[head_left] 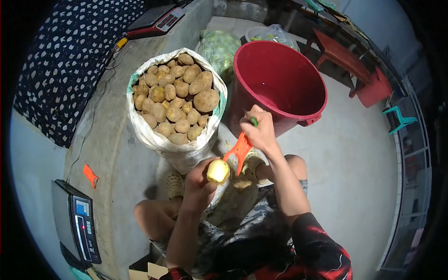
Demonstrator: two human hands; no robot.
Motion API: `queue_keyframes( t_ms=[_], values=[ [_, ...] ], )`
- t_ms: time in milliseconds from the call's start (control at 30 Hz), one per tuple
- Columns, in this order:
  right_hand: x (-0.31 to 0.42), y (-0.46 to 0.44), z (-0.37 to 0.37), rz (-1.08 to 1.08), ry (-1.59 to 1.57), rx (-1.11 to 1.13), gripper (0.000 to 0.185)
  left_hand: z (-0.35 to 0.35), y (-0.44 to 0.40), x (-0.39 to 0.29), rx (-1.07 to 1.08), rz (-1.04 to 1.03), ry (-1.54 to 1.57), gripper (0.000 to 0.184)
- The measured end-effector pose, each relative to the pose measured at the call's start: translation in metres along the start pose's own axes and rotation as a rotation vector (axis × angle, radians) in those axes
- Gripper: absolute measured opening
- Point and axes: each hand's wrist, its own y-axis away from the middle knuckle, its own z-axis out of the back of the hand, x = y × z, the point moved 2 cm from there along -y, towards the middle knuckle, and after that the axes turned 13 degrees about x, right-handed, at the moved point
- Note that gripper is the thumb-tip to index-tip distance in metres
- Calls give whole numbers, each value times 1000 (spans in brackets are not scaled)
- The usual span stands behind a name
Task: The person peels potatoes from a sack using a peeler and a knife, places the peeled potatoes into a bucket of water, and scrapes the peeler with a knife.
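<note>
In my left hand (199,189) is a potato (218,171), its visible face peeled to pale yellow. My right hand (259,129) grips an orange peeler (241,150) by its handle, with a bit of green showing at the fist. The peeler's forked head points down beside the potato; whether its blade touches the potato I cannot tell. Just ahead of my left hand stands a white woven sack (156,148) full of unpeeled potatoes (175,100). Beyond my right hand is a large dark red bucket (280,109).
A scale (84,226) and a second orange peeler (91,176) lie on the concrete ledge at left. Another scale (156,22) is farther back. Behind the sack is a clear bag of green produce (219,51). A red bench (343,58) and teal stool (399,120) stand right.
</note>
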Motion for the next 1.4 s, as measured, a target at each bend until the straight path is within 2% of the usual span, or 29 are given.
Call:
queue_keyframes(
  t_ms=[33,67,200,300,367,433,467,500,600,633,700,767,833,867,933,967,1033,1100,1167,1200,1233,1300,1333,1400],
  values=[
    [16,4,1,67,-23,31,25,-4,-3,-3,-41,6,-12,73],
    [30,10,2,181,146,70,23,-6,-3,-5,-82,20,-29,74],
    [25,5,5,190,246,-14,20,0,1,2,-69,-11,-82,75],
    [-12,-2,-1,17,-9,-36,25,9,1,3,2,9,-28,73],
    [18,5,6,13,-70,1,25,10,0,8,-31,-47,22,71],
    [44,11,8,250,205,27,22,1,-1,2,-44,-22,-6,71],
    [49,12,8,295,251,3,23,-1,0,0,-52,10,-40,71],
    [41,10,6,290,249,0,23,1,1,1,-51,16,-41,71],
    [-1,-5,2,55,227,-42,24,5,2,3,-24,70,-29,71],
    [-5,-5,3,56,226,-48,24,6,4,0,29,59,-74,72],
    [-11,-2,3,-17,-26,14,24,4,5,-2,84,53,-115,72],
    [21,6,5,144,72,82,25,-2,1,-3,-42,85,-11,74],
    [44,9,8,284,210,30,24,-5,0,-3,-34,70,-44,74],
    [34,7,5,279,208,26,24,-6,0,-4,-19,53,-74,73],
    [3,-5,6,92,253,-38,22,0,5,-5,42,67,-109,71],
    [-3,-4,7,93,255,-45,22,2,5,-7,98,80,-145,69],
    [-2,-2,7,5,-11,35,23,3,5,-7,45,124,-154,66],
    [18,4,8,71,1,58,23,3,4,-7,-21,161,-161,64],
    [52,12,11,341,273,27,23,-2,1,-9,-27,112,-303,63],
    [53,12,12,371,272,24,23,-4,2,-10,-30,119,-283,66],
    [41,8,13,368,275,23,23,-3,4,-10,-28,121,-281,66],
    [-8,-4,10,104,292,-58,23,-1,4,-11,88,106,-156,68],
    [-17,-7,9,-57,96,-6,23,1,4,-11,95,105,-161,68],
    [-6,0,6,2,44,19,23,4,6,-5,-8,115,-143,69]
  ],
)
